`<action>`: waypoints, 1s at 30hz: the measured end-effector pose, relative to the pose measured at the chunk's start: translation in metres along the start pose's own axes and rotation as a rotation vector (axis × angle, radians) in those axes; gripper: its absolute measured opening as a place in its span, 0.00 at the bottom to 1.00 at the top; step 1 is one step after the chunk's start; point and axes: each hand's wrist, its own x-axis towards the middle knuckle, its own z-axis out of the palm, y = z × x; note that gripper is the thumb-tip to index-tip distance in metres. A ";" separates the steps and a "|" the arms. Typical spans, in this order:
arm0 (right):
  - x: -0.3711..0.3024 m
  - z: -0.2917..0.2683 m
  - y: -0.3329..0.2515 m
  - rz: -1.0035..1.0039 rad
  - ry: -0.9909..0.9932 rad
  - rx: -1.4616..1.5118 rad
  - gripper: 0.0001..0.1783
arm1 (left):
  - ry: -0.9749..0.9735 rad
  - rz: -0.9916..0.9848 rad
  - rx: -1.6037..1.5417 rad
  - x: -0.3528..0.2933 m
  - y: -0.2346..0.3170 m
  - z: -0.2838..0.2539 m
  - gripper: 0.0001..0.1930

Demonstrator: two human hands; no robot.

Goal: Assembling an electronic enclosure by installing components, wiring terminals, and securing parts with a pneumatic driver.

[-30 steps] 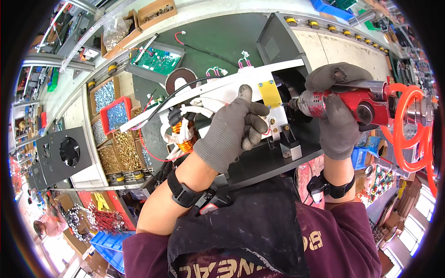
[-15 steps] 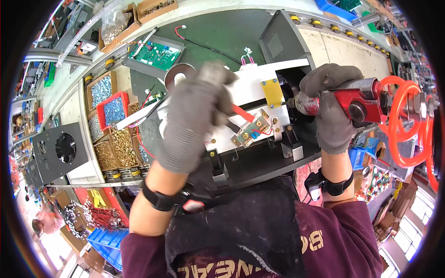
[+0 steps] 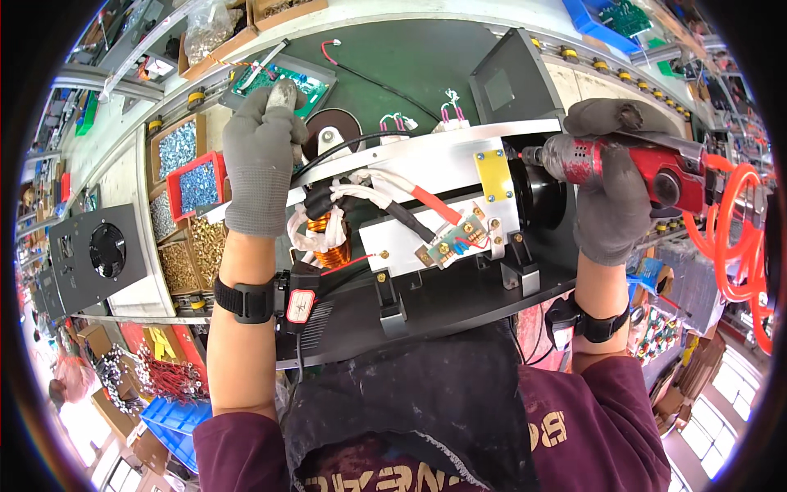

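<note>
Holding a red power screwdriver at right of centre, the right hand is closed fully round its body, tip aimed leftward at the end of the machine chassis in the middle of the frame.

- Chassis: silver top rail, yellow plate, white panel with brass terminals, copper coil, white and black cables; rests on a black base plate at centre.
- Left hand: grey glove, upper left of centre, fingers curled over a small pale object, too hidden to identify; raised clear of the chassis, above the parts trays.
- Progress, as judged: wiring, coil and terminal panel look fitted; fastening at the right end appears in hand; no outer cover present.
- Trays of screws: left of centre, silver, blue-boxed and brass lots.
- Green circuit board: upper left.
- Black fan panel: far left.
- Orange air hose: far right.
</note>
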 end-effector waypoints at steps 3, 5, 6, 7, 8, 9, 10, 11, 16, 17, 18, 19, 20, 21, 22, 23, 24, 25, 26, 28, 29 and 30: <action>-0.006 -0.003 0.008 0.075 0.074 0.048 0.20 | 0.004 0.019 0.033 -0.001 0.001 0.002 0.13; -0.006 -0.003 0.009 0.095 0.087 0.116 0.20 | 0.000 0.025 0.061 -0.003 0.004 0.005 0.13; -0.006 -0.003 0.009 0.110 0.102 0.184 0.20 | 0.007 0.021 0.071 -0.004 0.007 0.005 0.11; -0.005 -0.003 0.011 0.111 0.101 0.185 0.20 | 0.012 0.017 0.080 -0.005 0.008 0.005 0.10; -0.003 -0.003 0.013 0.067 0.065 0.125 0.20 | 0.013 0.016 0.080 -0.004 0.007 0.004 0.10; -0.001 -0.003 0.014 0.023 0.028 0.065 0.21 | 0.013 0.032 0.103 -0.004 0.005 0.004 0.09; -0.001 -0.001 0.013 0.023 0.027 0.065 0.21 | 0.013 0.049 0.125 -0.003 0.004 0.004 0.09; -0.001 0.002 0.012 0.053 0.080 0.070 0.20 | 0.013 0.048 0.124 -0.003 0.004 0.005 0.09; -0.001 0.001 0.011 0.093 0.106 -0.023 0.19 | 0.022 0.070 0.168 -0.002 0.001 0.006 0.10; -0.007 -0.007 0.017 0.049 0.079 -0.045 0.19 | 0.026 0.070 0.165 -0.002 0.001 0.007 0.10; -0.011 -0.008 0.019 0.010 0.054 -0.063 0.19 | 0.020 0.113 0.201 -0.005 0.002 0.008 0.12; -0.009 -0.008 0.018 0.014 0.050 -0.059 0.19 | 0.014 0.156 0.238 -0.007 0.002 0.008 0.14; -0.004 -0.006 0.016 0.036 -0.012 -0.048 0.19 | 0.018 0.151 0.240 -0.007 0.003 0.006 0.14; -0.001 -0.005 0.014 0.056 -0.071 -0.040 0.19 | 0.001 0.141 0.285 -0.005 0.004 0.006 0.13; -0.002 -0.008 0.022 0.055 0.033 -0.117 0.19 | -0.017 0.131 0.330 -0.004 0.005 0.006 0.13; -0.001 -0.006 0.021 0.057 0.033 -0.118 0.19 | -0.018 0.129 0.330 -0.005 0.004 0.005 0.13; 0.001 -0.002 0.019 0.082 0.015 -0.103 0.16 | -0.014 0.119 0.335 -0.005 0.004 0.005 0.13; 0.004 0.002 0.018 0.107 -0.002 -0.089 0.14 | -0.010 0.109 0.339 -0.005 0.003 0.006 0.13; 0.006 0.004 0.017 0.129 -0.021 -0.035 0.13 | -0.010 0.109 0.338 -0.005 0.002 0.007 0.13; 0.007 0.007 0.017 0.154 -0.009 -0.036 0.13 | 0.003 0.134 0.324 -0.005 0.000 0.006 0.13; 0.008 0.008 0.017 0.179 0.003 -0.038 0.13 | 0.005 0.135 0.325 -0.005 -0.001 0.005 0.13; 0.008 0.008 0.019 0.175 0.005 -0.040 0.13 | -0.004 0.135 0.326 -0.005 0.000 0.005 0.13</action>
